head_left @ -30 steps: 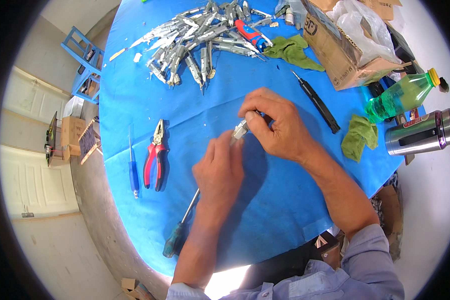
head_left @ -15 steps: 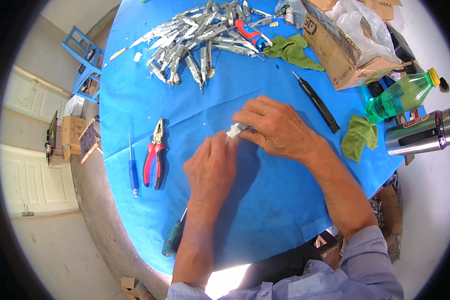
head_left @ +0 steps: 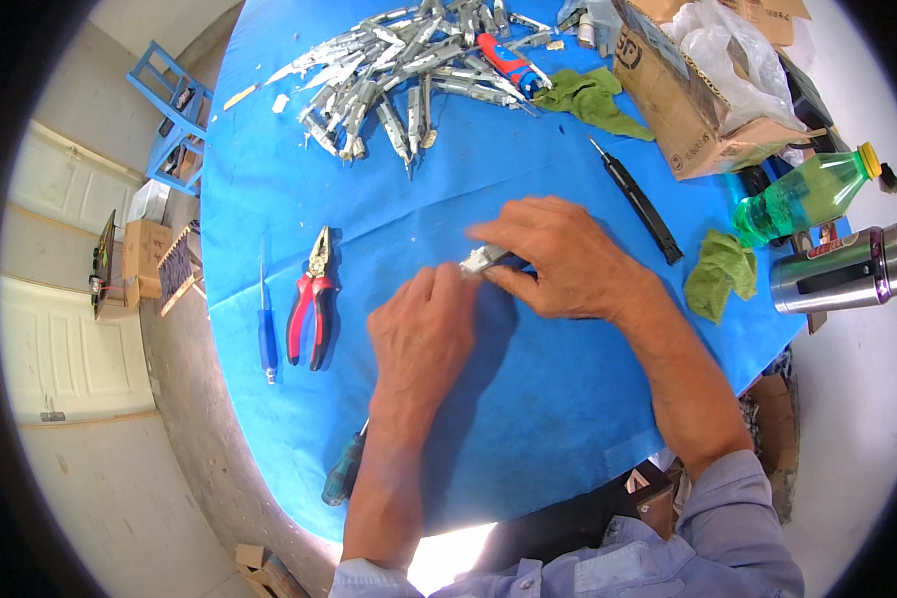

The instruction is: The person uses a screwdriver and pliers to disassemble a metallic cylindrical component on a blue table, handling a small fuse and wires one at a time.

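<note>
Between my two hands is a small grey-and-white elongated part [head_left: 480,261], raised over the blue tablecloth. My left hand [head_left: 421,324] pinches its near end, and the fingertips cover that end. At the other end, my right hand [head_left: 573,259] grips it between thumb and fingers; the index finger is blurred. The part looks like the grey slim pieces in the pile [head_left: 369,85] at the far side. Left of my hands lie red-and-black pliers [head_left: 309,309] and a blue-handled screwdriver [head_left: 268,339]. A teal-handled screwdriver [head_left: 345,470] lies beside my left forearm.
A black slim tool [head_left: 638,204] lies to the right, near two green cloths [head_left: 720,277]. Beyond it stand an open cardboard box [head_left: 683,120], a green bottle [head_left: 807,194] and a steel flask [head_left: 842,269]. A red-and-blue-handled tool [head_left: 508,65] rests by the pile.
The grey-and-white part has tilted slightly, and more of it shows between my hands. My right fingers have shifted along it. The whole view has moved a little.
</note>
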Tool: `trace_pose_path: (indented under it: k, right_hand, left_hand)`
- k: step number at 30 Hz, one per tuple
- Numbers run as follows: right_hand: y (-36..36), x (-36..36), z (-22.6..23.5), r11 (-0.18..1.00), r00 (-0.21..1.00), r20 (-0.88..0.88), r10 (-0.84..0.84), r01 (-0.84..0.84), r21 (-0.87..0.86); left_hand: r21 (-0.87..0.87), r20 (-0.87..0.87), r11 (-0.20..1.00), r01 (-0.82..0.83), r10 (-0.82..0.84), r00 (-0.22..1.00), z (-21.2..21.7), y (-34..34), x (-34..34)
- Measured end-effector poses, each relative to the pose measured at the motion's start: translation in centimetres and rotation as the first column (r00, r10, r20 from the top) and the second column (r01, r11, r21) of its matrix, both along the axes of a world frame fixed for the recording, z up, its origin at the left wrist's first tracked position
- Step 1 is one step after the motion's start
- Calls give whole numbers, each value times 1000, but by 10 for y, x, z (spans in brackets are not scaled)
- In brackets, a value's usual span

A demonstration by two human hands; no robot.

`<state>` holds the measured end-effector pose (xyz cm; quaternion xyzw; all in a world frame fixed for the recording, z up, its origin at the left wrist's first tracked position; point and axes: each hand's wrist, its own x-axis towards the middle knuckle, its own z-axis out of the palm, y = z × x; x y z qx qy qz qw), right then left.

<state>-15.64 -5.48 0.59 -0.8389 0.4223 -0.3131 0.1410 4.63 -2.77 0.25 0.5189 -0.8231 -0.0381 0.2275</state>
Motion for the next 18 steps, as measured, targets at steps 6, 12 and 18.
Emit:
trace_pose_path:
  k: [6, 12, 18]
  right_hand:
    - [-1, 2, -5, 1000, 1000, -28, -4, 3, -7]
    - [-4, 6, -14, 999, 1000, -16, -11, 10, -53]
    - [-5, 8, -14, 999, 999, -36, -6, 4, -44]
  left_hand:
    - [-80, 10, 997, -18, 19, 1000, -2, -2, 2]
    - [-48, 50, 999, -7, 10, 999, 7, -4, 5]
    - [-42, 0, 999, -13, 13, 1000, 6, -3, 5]
